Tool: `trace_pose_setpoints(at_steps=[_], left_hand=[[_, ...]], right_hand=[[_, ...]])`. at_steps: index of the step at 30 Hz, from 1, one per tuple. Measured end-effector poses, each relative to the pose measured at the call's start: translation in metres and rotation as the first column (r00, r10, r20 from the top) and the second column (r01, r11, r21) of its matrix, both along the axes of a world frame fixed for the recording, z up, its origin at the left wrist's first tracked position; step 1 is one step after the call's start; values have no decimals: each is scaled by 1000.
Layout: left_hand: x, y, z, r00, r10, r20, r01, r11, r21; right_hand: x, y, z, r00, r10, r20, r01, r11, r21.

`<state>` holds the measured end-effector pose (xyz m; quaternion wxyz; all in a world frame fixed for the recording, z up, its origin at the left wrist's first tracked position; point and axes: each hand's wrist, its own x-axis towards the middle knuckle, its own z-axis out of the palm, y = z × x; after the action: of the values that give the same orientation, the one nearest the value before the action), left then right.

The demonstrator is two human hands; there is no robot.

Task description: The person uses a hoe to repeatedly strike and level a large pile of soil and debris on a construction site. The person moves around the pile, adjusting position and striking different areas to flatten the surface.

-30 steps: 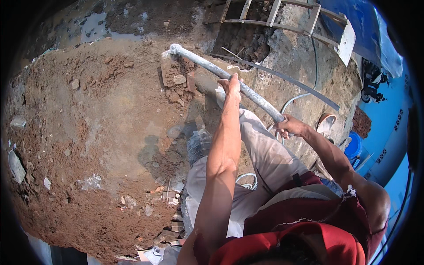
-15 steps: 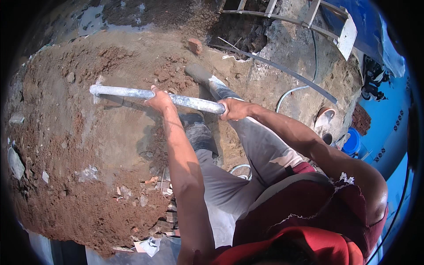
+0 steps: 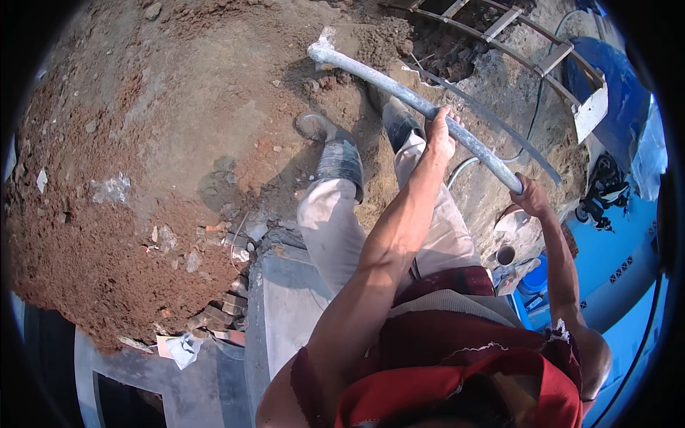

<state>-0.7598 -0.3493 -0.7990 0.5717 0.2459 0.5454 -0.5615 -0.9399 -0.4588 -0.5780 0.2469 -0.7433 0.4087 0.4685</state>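
Grey long-handled tool (image 3: 409,97) was held slantwise in the head view, gripped mid-shaft by the left hand (image 3: 442,135) and at its near end by the right hand (image 3: 530,196). Far end was positioned over brown soil (image 3: 193,121), contact unclear; ladder (image 3: 503,23) seen upper right.

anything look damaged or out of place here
Yes. The maroon top looks damaged: ragged white threads stick out near the right shoulder, as if its edge has frayed. A crumpled white scrap beside the rubble at lower left looks like stray litter.
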Motion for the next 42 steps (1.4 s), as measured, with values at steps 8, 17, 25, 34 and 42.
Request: trace_pose_setpoints(at_steps=[8,17,25,34,42], left_hand=[[137,188,54,847,208,490,-385,875,294],[256,450,16,810,-471,349,-166,387,907],[134,387,-14,868,-271,416,-291,400,869],[1,147,-10,931,1,364,-317,496,808],[-146,44,10,919,390,63,-380,830,409]], right_hand=[[113,94,-68,971,0,239,-111,884,453],[253,335,-133,891,39,451,-349,694,629],[189,215,-116,856,329,399,-506,687,521],[88,22,-96,822,529,213,-569,740,359],[-88,-90,-63,864,467,190,-497,852,165]])
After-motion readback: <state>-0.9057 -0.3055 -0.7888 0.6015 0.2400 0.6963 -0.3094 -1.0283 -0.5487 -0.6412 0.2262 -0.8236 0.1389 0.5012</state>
